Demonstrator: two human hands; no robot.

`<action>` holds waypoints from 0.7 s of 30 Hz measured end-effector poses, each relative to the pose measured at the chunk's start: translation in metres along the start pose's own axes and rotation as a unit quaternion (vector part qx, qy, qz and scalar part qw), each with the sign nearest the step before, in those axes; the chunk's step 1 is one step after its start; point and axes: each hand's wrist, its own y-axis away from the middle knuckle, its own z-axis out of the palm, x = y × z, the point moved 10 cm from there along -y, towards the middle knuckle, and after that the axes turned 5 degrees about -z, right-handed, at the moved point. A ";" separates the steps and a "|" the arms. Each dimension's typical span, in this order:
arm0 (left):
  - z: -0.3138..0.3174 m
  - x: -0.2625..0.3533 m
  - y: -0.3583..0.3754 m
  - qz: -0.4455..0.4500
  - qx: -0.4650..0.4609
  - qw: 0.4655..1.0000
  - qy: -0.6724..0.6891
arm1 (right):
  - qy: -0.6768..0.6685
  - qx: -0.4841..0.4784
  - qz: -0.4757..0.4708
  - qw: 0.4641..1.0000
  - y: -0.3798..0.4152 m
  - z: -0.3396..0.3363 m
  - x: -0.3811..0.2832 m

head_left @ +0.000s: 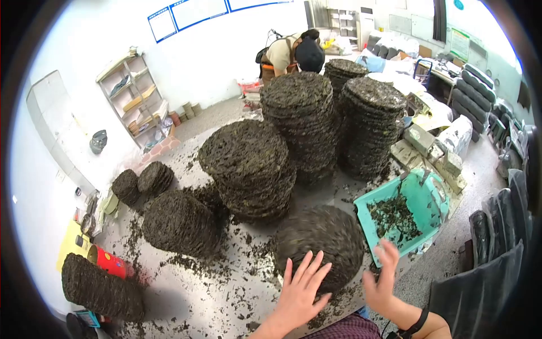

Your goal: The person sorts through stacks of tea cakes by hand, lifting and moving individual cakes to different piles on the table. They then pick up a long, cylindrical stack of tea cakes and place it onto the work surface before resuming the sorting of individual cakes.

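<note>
In front of me on the table (pixel 186 294) lies a thick round bundle of dark, shaggy dried leafy discs (pixel 322 234), slightly blurred. My left hand (pixel 299 296) rests on its near side with the fingers spread. To the right, my right hand (pixel 384 279) is raised clear of the bundle, its fingers apart and nothing between them. A teal plastic basket (pixel 366 220) stands just beyond that hand, with loose dark flakes (pixel 395 217) inside. Directly behind the bundle rises an upright stack of the same dark discs (pixel 245 169).
Taller disc stacks (pixel 299 124) stand farther back, with another stack (pixel 372 127) to their right. More bundles (pixel 180 223) lie at left, near a red can (pixel 107 261). A person (pixel 291 53) bends over behind the stacks. Black bags (pixel 480 282) stand at right.
</note>
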 end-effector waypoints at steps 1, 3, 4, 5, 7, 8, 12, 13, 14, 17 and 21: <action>-0.002 0.003 0.000 0.002 0.017 1.000 -0.002 | 0.015 -0.048 -0.055 0.997 0.001 0.006 -0.018; -0.016 -0.012 0.011 -0.028 0.083 0.996 0.024 | 0.040 -0.178 -0.106 0.978 0.010 0.038 -0.034; -0.030 -0.026 0.022 -0.065 0.147 0.986 0.049 | 0.062 -0.248 -0.114 0.960 0.016 0.058 -0.035; -0.036 -0.038 0.035 -0.105 0.190 0.976 -0.007 | 0.097 -0.293 -0.099 0.946 0.019 0.077 -0.021; -0.040 -0.072 0.060 -0.156 0.221 0.962 0.037 | 0.144 -0.260 -0.104 0.949 0.009 0.087 -0.005; -0.046 -0.094 0.075 -0.195 0.250 0.944 0.087 | 0.162 -0.241 -0.101 0.952 -0.002 0.091 0.003; -0.078 -0.164 0.124 -0.290 0.331 0.894 0.088 | 0.180 -0.175 -0.106 0.962 -0.056 0.104 0.034; -0.094 -0.181 0.132 -0.312 0.353 0.877 0.093 | 0.179 -0.163 -0.110 0.964 -0.067 0.108 0.041; -0.114 -0.198 0.137 -0.332 0.374 0.860 0.099 | 0.176 -0.162 -0.113 0.964 -0.075 0.114 0.052; -0.162 -0.266 0.163 -0.391 0.508 0.721 0.263 | 0.190 -0.142 -0.136 0.962 -0.091 0.115 0.054; -0.183 -0.354 0.165 -0.456 0.423 0.624 0.473 | 0.185 -0.092 -0.152 0.966 -0.071 0.101 0.039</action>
